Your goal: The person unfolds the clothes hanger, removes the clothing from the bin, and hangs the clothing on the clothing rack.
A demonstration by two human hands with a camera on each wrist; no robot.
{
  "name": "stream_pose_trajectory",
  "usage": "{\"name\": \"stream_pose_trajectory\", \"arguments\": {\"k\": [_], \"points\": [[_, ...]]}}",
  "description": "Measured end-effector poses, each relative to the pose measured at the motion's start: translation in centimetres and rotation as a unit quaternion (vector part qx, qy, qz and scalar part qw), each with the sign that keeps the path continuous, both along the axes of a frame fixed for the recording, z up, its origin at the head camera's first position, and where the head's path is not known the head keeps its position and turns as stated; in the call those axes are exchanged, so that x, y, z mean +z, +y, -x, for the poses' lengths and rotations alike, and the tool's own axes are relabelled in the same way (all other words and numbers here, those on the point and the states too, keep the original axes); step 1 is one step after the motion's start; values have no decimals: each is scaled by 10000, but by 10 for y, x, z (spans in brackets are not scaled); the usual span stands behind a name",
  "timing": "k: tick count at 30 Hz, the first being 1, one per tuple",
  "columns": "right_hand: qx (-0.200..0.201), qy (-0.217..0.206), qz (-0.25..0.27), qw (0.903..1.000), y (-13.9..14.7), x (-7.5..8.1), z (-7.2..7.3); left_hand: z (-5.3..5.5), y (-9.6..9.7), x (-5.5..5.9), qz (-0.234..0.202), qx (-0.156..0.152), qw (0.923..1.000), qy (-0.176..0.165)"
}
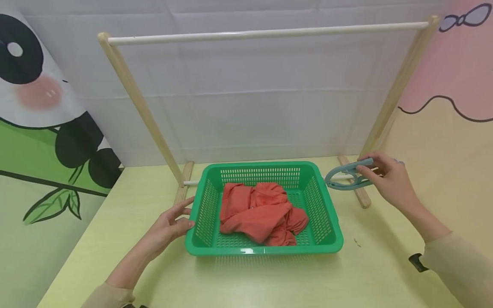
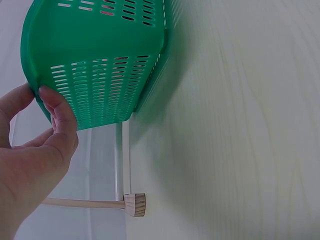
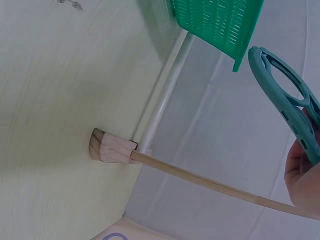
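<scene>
On the table stands a green plastic basket (image 1: 264,250) with slotted walls. A crumpled orange-red garment (image 1: 262,211) lies inside it. At the basket's left end, my left hand (image 1: 165,231) holds the rim, its thumb and fingertips meeting the edge in the left wrist view. My right hand (image 1: 393,179) grips a teal plastic folding hanger (image 1: 343,186), folded into a narrow loop, to the right of the basket and off the table. In the right wrist view the hanger (image 3: 282,102) reaches toward the basket's corner, apart from it; most of the hand is out of frame there.
A wooden rack with a white top bar (image 1: 269,33) rises behind the basket. Its wooden feet (image 1: 360,192) stand on the pale yellow table (image 1: 265,282). White cloth (image 1: 265,107) hangs behind, with printed panels on both sides.
</scene>
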State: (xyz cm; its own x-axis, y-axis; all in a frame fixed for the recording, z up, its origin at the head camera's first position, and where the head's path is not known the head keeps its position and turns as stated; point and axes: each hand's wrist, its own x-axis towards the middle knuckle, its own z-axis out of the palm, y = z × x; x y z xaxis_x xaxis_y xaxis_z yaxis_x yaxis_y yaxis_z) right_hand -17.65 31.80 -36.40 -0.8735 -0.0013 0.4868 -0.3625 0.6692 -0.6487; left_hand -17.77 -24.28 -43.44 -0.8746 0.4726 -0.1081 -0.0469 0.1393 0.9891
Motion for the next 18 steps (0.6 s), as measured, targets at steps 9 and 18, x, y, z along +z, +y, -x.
{"name": "stream_pose_trajectory", "arguments": {"k": [9,18], "points": [[61,-159,82,9998,-11,19,9,-1,2,1,-62,-58,10000,-25],[556,-166,214,9981,-30,35,21,-2,4,3,-197,-147,9997,93]]}}
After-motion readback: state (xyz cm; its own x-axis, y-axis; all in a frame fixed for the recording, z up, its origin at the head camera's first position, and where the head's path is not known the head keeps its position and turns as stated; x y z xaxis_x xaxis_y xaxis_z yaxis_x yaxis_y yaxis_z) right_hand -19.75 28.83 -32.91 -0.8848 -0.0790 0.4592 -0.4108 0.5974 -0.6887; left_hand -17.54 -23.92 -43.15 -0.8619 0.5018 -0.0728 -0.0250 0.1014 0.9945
